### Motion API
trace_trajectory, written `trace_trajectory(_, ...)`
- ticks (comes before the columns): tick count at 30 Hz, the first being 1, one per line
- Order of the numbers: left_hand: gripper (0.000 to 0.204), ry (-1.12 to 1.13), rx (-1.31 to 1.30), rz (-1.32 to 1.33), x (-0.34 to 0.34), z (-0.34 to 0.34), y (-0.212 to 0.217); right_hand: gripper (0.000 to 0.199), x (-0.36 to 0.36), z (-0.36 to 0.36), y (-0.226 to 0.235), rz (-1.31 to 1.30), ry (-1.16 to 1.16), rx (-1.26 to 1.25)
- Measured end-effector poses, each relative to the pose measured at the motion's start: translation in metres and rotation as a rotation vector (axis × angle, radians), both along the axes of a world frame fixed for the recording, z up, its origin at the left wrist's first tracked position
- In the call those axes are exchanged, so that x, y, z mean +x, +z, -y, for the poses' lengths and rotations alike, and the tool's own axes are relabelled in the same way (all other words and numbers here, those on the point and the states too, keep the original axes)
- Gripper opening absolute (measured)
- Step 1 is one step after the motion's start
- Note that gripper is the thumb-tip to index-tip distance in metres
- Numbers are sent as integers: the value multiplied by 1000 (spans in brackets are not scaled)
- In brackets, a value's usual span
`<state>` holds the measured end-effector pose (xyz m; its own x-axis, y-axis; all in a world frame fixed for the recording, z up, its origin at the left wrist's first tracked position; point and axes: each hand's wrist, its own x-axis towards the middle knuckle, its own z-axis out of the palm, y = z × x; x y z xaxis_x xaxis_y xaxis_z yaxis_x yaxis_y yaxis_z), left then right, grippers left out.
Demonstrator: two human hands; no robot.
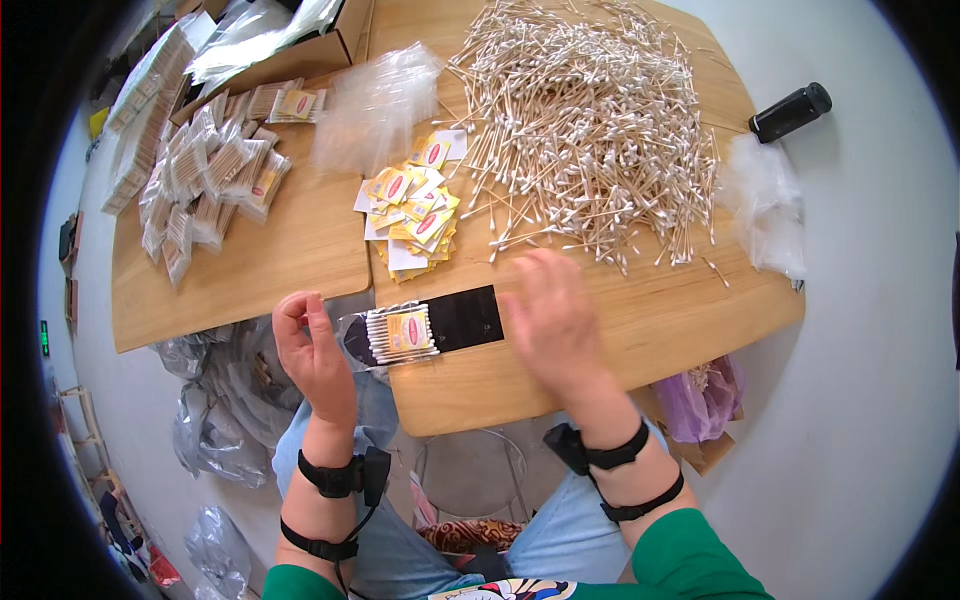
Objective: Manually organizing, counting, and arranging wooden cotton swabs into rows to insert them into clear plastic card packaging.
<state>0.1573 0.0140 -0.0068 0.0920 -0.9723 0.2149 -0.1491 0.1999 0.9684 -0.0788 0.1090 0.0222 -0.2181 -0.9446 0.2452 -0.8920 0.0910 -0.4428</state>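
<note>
A bag of cotton swabs with a yellow and white card lies on a black strip at the table's near edge. Its clear plastic end points to my left hand. That hand hovers just left of the bag with fingers curled in toward the thumb; whatever they may pinch is too small to make out. Over the table, to the right of the strip, is my right hand, its fingers smeared by motion. Beyond the strip sits a pile of yellow and white cards.
A large heap of loose cotton swabs covers the far right. Filled swab packs are piled at left, near a cardboard box. Clear bags lie between. A black bottle and more plastic are at the right edge.
</note>
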Motion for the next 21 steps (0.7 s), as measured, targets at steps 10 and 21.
trace_trajectory(10,17,-554,-395,557,-119,5,29,10,-45,-9,-15,51,-79,-17)
trace_trajectory(21,14,-584,-385,613,-142,9,1,12,-49,-19,-10,415,-46,13)
